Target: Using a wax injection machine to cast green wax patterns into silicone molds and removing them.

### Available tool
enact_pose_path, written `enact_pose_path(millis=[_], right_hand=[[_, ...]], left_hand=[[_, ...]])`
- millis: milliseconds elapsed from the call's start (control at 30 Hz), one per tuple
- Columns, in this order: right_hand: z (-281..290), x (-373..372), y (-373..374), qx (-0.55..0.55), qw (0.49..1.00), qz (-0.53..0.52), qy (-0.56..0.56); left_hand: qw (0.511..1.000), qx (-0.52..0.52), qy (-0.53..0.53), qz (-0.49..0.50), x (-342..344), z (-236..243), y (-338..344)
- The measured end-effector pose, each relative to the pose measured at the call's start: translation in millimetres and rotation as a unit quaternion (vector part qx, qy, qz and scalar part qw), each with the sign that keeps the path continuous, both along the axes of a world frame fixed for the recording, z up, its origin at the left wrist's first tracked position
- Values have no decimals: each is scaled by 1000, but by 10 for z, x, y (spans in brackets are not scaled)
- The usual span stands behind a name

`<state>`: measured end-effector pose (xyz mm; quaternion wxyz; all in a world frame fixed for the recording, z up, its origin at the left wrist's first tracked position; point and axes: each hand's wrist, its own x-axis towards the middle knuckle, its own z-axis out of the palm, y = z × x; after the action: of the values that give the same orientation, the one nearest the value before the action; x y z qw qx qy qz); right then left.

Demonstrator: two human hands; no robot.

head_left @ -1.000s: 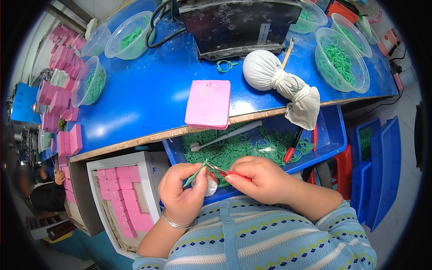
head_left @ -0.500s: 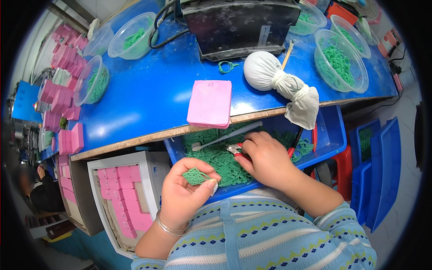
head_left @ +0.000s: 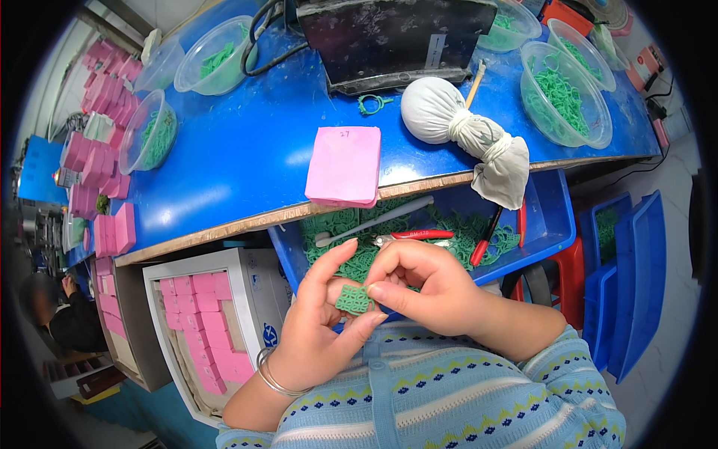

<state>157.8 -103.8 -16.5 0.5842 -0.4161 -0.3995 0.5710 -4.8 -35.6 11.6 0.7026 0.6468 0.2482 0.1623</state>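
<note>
A small green lattice piece (head_left: 351, 299) with an openwork pattern is between my two hands. My right hand (head_left: 430, 288) pinches its right edge between thumb and fingertips. Around its left side is my left hand (head_left: 318, 318), thumb and index finger spread wide; whether its other fingers touch the piece is hard to see. Beyond my hands, a blue bin (head_left: 552, 232) holds a tangle of green openwork pieces (head_left: 344, 221). Red-handled cutters (head_left: 422, 234) and a grey toothbrush (head_left: 378, 221) lie on top of them.
On the blue table (head_left: 247, 161) are a pink block (head_left: 344, 165), a tied white cloth bag (head_left: 434, 112), a small green ring (head_left: 372, 105) and a black box-like device (head_left: 396, 45). Clear bowls (head_left: 557, 97) hold green pieces. A box of pink blocks (head_left: 198, 322) stands left.
My right hand has let go of the red-handled cutters, left them in the bin, and come to the green lattice piece. My left hand has moved slightly right and spread its thumb and index finger.
</note>
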Motion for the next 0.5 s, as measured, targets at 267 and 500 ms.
enact_pose_path(millis=[267,500], right_hand=[[18,-5,-16,-10,991,-21,130],[15,-6,-14,-10,991,-22,131]], left_hand=[[997,-62,-23,50,-20,-6,-14],[995,-58,-35,69,-26,-27,-8]])
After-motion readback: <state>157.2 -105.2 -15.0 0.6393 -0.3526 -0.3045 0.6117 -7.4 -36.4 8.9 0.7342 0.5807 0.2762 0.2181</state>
